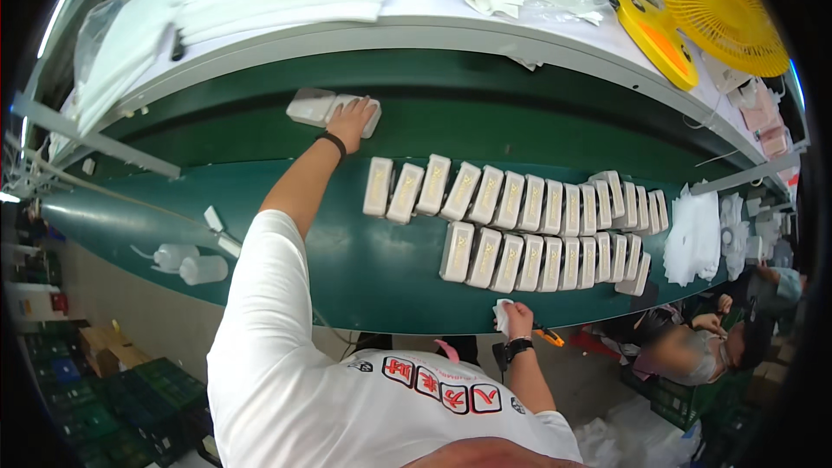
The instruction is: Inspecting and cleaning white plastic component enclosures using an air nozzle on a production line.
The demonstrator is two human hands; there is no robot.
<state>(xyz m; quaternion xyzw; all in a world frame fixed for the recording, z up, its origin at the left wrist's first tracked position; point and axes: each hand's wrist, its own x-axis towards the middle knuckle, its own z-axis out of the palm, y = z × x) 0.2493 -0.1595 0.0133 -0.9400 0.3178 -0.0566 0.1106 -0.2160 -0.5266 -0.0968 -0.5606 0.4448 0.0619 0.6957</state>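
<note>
At the far side of the green table, my left hand (349, 120) is on a small white rounded box (373, 122), its fingers curved over the top. Another white box (310, 106) lies right beside it on the left, under something clear and shiny. Low and close to my body, my right hand (519, 321) is closed on a crumpled white cloth (501, 316) at the table's near edge. Two rows of similar white boxes with gold markings (490, 194) stretch across the table between my hands and to the right.
White squeeze bottles (204, 269) stand at the left. A stack of white sheets (692, 235) lies at the right end. Above the far side runs a shelf (390, 33) with a yellow fan (721, 7). A co-worker (693, 342) sits at the lower right.
</note>
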